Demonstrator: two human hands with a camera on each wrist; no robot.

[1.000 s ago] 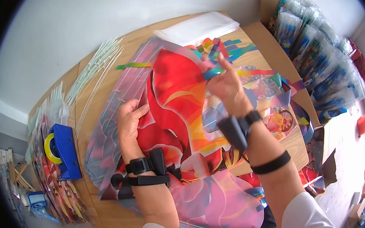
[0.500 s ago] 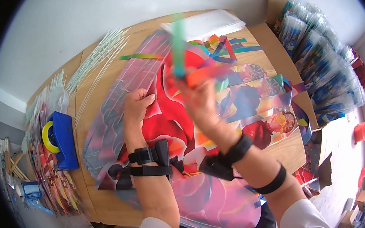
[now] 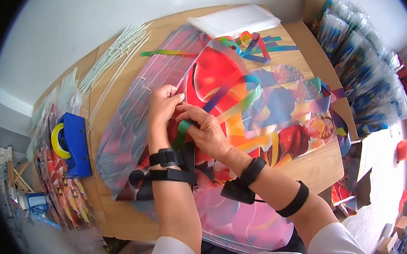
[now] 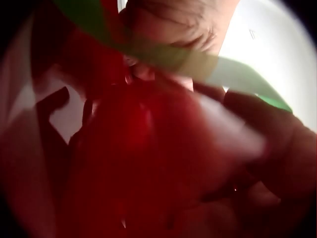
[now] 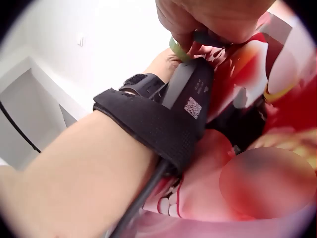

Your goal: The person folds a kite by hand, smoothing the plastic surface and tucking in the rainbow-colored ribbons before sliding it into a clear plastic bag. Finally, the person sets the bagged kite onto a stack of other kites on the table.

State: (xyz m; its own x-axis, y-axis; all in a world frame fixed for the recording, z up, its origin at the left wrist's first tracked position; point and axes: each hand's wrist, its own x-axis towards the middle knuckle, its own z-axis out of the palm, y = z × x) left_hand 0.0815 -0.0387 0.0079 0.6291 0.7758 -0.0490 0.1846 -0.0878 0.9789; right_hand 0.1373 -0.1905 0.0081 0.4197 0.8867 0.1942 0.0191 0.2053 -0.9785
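Observation:
A red printed sheet [image 3: 215, 70] lies over a stack of translucent printed sheets [image 3: 129, 104]. My left hand [image 3: 162, 109] pinches the red sheet's left edge between thumb and fingers. Close beside it, my right hand [image 3: 206, 131] has curled fingers round a multicoloured ribbon [image 3: 181, 133], whose long end [image 3: 240, 105] trails to the right over the sheet. In the left wrist view, red material [image 4: 143, 148] fills the middle and a green ribbon [image 4: 193, 62] crosses above it. The right wrist view shows the right hand [image 5: 213, 20] above the left wrist's strap; its fingertips are partly hidden.
Loose ribbons [image 3: 259, 49] and a white stack [image 3: 235, 20] lie at the back. Thin pale sticks [image 3: 115, 55] are at the back left, a blue tape dispenser [image 3: 75, 145] at the left. Bagged items [image 3: 365, 64] fill a carton at the right.
My right hand has come from the right side of the red sheet to beside my left hand, bringing the ribbon. My left hand stays at the sheet's left edge.

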